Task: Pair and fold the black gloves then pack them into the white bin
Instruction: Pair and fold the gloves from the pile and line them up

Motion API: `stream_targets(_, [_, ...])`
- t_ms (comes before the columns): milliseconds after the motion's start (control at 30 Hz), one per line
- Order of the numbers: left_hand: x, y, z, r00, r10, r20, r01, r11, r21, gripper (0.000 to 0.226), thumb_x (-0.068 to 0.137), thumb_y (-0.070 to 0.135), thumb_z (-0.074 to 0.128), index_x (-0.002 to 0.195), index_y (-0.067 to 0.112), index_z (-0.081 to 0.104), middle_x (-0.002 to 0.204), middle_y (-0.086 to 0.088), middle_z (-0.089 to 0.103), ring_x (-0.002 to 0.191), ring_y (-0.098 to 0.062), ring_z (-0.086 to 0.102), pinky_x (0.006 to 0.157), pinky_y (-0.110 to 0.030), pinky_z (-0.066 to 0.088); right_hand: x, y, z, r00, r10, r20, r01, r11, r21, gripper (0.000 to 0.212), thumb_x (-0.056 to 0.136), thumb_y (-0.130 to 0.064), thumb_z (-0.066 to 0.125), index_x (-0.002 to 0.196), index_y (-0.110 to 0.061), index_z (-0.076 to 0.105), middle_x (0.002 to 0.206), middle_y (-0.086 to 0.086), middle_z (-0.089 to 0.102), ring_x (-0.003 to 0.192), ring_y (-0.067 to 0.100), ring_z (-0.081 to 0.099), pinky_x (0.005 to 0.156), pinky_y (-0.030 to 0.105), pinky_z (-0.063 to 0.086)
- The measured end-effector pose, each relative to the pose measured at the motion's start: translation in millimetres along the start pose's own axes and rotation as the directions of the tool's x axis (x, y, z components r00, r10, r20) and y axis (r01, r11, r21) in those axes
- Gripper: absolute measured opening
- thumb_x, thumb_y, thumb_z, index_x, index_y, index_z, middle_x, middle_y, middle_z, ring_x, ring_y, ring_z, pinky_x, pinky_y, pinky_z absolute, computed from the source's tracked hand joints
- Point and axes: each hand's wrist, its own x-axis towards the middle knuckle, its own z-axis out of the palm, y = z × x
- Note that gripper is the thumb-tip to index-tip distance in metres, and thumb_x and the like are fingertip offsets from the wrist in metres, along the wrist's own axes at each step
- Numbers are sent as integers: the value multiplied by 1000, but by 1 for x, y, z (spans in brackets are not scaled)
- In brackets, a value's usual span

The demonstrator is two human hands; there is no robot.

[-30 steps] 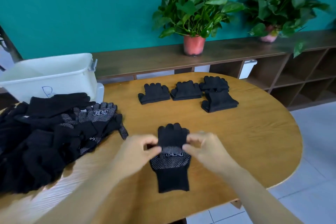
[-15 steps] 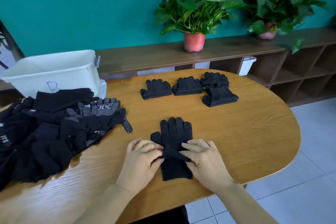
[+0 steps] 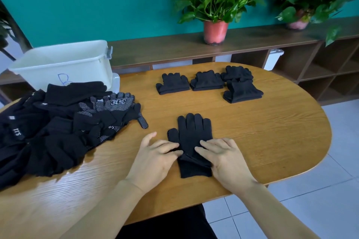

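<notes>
A teal wall (image 3: 97,6) backs a long brown shelf (image 3: 174,48) carrying two potted plants, one in a reddish pot (image 3: 215,32) and one in a pink pot (image 3: 297,24). In front stands an oval wooden table (image 3: 272,132).

At the table's far left sits the white bin (image 3: 64,64), with a blue handwritten "B" (image 3: 63,78) on its near wall. Just in front of it, a pile of loose black gloves (image 3: 48,132) spreads over the table's left end. The topmost dotted glove bears a white label (image 3: 118,101) with two Chinese characters (they look like 冠恒, though I cannot be sure). A cuff further left has a strip of white print (image 3: 17,132) too skewed to read.

Four folded pairs (image 3: 206,81) lie toward the far edge: three in a row, the fourth just in front of the rightmost.

The glove pair (image 3: 192,134) lies flat near the front edge, fingers pointing away, with the cuff end creased across. The left hand (image 3: 159,155) rests beside it with fingers nearly straight, the fingertips touching the crease at the left edge. The right hand (image 3: 223,157) lies flat, fingers extended, pressing on the lower palm. Neither hand grips anything.
</notes>
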Motion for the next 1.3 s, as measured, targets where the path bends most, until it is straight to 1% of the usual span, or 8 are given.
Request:
stream_targets(167, [18, 11, -13, 957, -279, 85, 290, 893, -344, 31, 90, 30, 59, 118, 37, 69, 121, 31, 58, 118, 13, 45, 114, -26, 13, 24, -2, -16, 945, 317, 76, -325, 897, 299, 42, 75, 3, 64, 108, -21, 76, 99, -7, 73, 102, 9, 59, 91, 29, 30])
stream_targets(267, [42, 8, -24, 914, -377, 151, 391, 714, -581, 14, 92, 27, 66, 88, 18, 75, 84, 20, 69, 83, 8, 59, 87, -25, 42, 50, 2, -25, 881, 424, 211, -474, 774, 420, 25, 85, -3, 58, 93, -17, 78, 75, -8, 66, 73, 8, 54, 79, 29, 39])
stream_targets(333, [62, 3, -36, 882, -441, 167, 432, 614, -661, 26, 94, 25, 63, 78, 6, 70, 65, 3, 64, 61, -3, 54, 67, -22, 43, 73, 10, -33, 812, 498, 305, -581, 633, 511, 25, 86, -7, 56, 70, -15, 72, 55, -1, 55, 53, 18, 44, 58, 30, 39])
stream_targets(467, [110, -9, -59, 836, -535, 122, 451, 542, -709, 22, 98, 28, 59, 97, 14, 76, 94, 1, 75, 89, -11, 67, 69, -10, 45, 126, 28, -47, 729, 596, 336, -654, 459, 602, 50, 89, -10, 59, 45, -18, 37, 39, -13, 30, 43, 10, 27, 50, 26, 24])
stream_targets(800, [182, -35, -79, 847, -529, -52, 352, 631, -691, 23, 99, 24, 56, 95, 9, 73, 85, 1, 72, 65, 9, 56, 59, -3, 39, 194, 54, -71, 758, 612, 227, -589, 492, 641, 27, 89, -15, 60, 65, -10, 49, 49, -3, 31, 40, 7, 27, 38, 20, 23])
stream_targets(1067, [144, -29, -47, 849, -526, 57, 430, 623, -653, 21, 97, 21, 59, 97, 7, 74, 93, -6, 74, 89, -17, 67, 71, -14, 46, 152, 48, -38, 756, 570, 323, -638, 532, 556, 38, 88, -12, 60, 59, -12, 34, 56, 1, 30, 52, 14, 27, 51, 28, 24])
stream_targets(1200, [131, -19, -58, 880, -475, 29, 379, 664, -644, 21, 97, 22, 59, 94, 7, 73, 90, -7, 74, 83, -14, 65, 73, -22, 48, 141, 39, -55, 816, 508, 275, -568, 621, 540, 40, 88, -11, 59, 54, -14, 36, 50, -4, 36, 45, 11, 30, 49, 26, 27])
stream_targets(1300, [95, -9, -51, 915, -402, 49, 340, 699, -629, 27, 95, 37, 59, 81, 16, 68, 77, -6, 69, 73, -17, 64, 76, -39, 48, 100, 27, -49, 895, 367, 254, -445, 778, 443, 22, 87, -14, 59, 65, -13, 60, 55, -2, 53, 50, 15, 46, 52, 27, 35])
